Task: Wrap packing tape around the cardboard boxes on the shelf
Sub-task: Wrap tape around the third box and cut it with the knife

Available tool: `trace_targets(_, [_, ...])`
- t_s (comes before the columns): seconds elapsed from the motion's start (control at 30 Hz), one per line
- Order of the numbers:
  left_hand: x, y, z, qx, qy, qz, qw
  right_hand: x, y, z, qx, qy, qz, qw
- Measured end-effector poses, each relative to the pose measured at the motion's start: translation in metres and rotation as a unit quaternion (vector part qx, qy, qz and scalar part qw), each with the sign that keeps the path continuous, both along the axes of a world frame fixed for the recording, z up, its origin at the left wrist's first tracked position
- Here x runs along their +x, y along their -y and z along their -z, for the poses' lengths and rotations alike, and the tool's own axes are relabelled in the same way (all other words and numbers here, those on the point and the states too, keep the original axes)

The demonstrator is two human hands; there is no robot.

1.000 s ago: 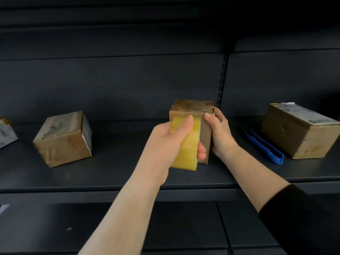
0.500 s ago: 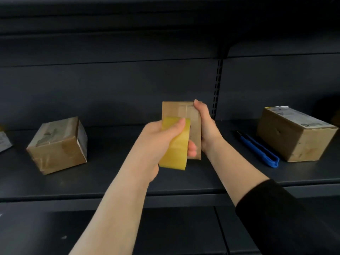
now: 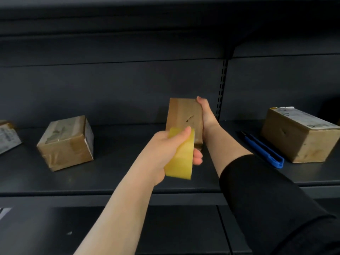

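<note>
Since the earlier frame, the small cardboard box (image 3: 184, 119) has been turned in the right hand (image 3: 206, 115), so a broad brown face with a dark slit now faces the camera, and it stands upright on end with its lower edge at the shelf (image 3: 114, 173). That right hand clasps the box along its right edge, fingers curled over the top corner. Just in front, the left hand (image 3: 165, 153) is closed around a yellow roll of packing tape (image 3: 181, 159), thumb on top, the roll overlapping the box's lower left part. Well apart to the left sits a taped box (image 3: 66, 142); to the right lies a blue utility knife (image 3: 263, 150) beside a longer labelled box (image 3: 299, 137).
</note>
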State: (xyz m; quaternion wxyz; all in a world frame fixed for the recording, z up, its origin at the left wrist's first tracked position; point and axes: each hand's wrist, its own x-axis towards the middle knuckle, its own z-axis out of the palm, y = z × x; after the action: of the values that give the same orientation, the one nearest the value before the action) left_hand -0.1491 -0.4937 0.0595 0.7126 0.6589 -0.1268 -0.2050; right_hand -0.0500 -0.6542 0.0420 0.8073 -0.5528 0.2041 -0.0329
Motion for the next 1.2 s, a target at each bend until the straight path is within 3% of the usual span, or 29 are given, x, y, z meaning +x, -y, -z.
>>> trace_targets(0.17, [-0.005,-0.003,0.015,-0.010,-0.057,-0.005,0.998,0.008,0.001,0.004,0.003,-0.012,0.009,1.000])
trace_targets(0.33, [-0.004,-0.003,0.020,0.007,-0.041,-0.009,0.999,0.012,0.002,0.006,-0.020,-0.038,0.004,0.999])
trace_targets(0.57, [-0.001,-0.001,0.024,0.026,-0.024,0.009,0.999,0.024,0.020,0.018,-0.222,-0.036,0.074,0.972])
trace_targets(0.63, [-0.002,0.001,0.024,0.026,-0.022,0.005,0.999,0.028,0.021,0.008,-0.348,-0.040,0.062,0.934])
trace_targets(0.67, [-0.003,0.002,0.023,0.024,-0.021,0.002,0.999,0.029,0.022,0.000,-0.438,-0.039,0.046,0.897])
trace_targets(0.77, [-0.005,0.004,0.023,0.014,-0.018,-0.013,1.000,0.021,0.016,-0.031,-0.673,0.013,-0.007,0.739])
trace_targets(0.87, [-0.004,0.005,0.023,0.008,-0.020,-0.021,1.000,-0.002,0.004,-0.048,-0.719,0.121,-0.186,0.659])
trace_targets(0.97, [-0.002,0.007,0.024,0.017,-0.003,-0.014,1.000,-0.018,-0.009,-0.026,-0.753,0.066,-0.326,0.567])
trace_targets(1.03, [-0.004,0.008,0.025,0.016,0.002,-0.021,1.000,-0.007,-0.013,-0.016,-0.755,0.024,-0.320,0.571])
trace_targets(1.2, [-0.011,0.008,0.026,0.003,0.021,-0.039,0.999,0.035,-0.014,-0.016,-0.732,-0.009,-0.258,0.630])
